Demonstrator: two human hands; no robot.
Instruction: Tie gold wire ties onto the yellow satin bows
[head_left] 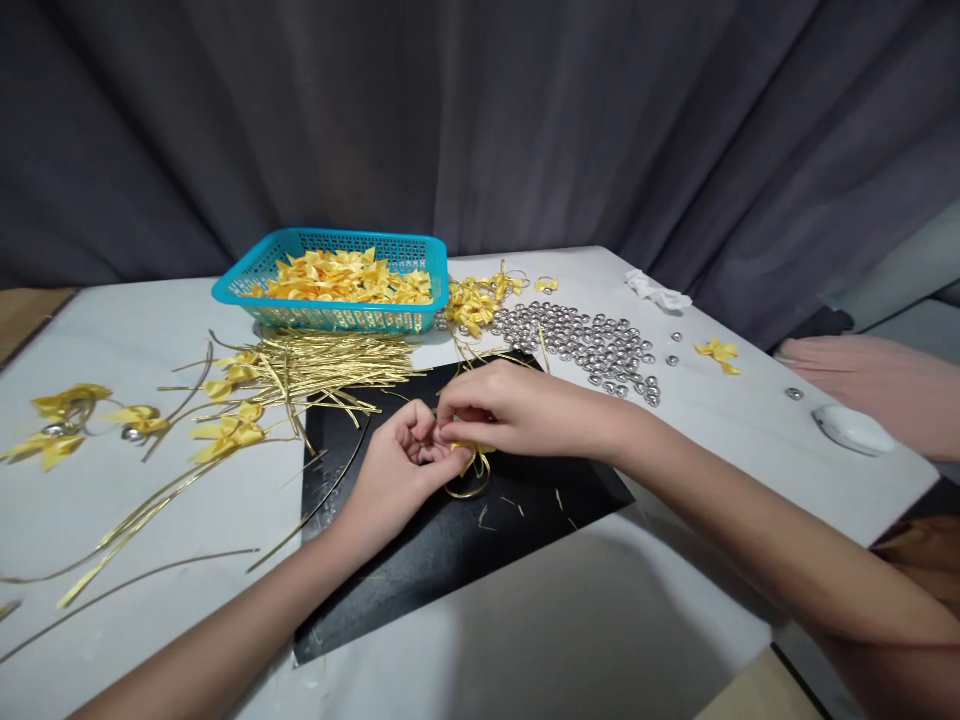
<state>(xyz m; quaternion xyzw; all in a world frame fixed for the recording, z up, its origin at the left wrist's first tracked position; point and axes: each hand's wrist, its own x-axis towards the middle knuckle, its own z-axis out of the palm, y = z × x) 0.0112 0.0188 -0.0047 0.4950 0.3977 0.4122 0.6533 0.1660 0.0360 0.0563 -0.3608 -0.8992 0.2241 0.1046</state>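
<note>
Above the black mat, my left hand and my right hand meet, fingertips close together. Both are closed on a small yellow ribbon bow, mostly hidden behind the fingers. A looped gold wire hangs just below the fingertips. Behind my left hand lies a pile of gold wire strips. Thin gold scraps are scattered on the mat near the loop.
A blue basket of yellow bows stands at the back of the white table. Silver bells or beads spread to its right. Wired bows lie at left; crumpled white tissue and a white dish are at right.
</note>
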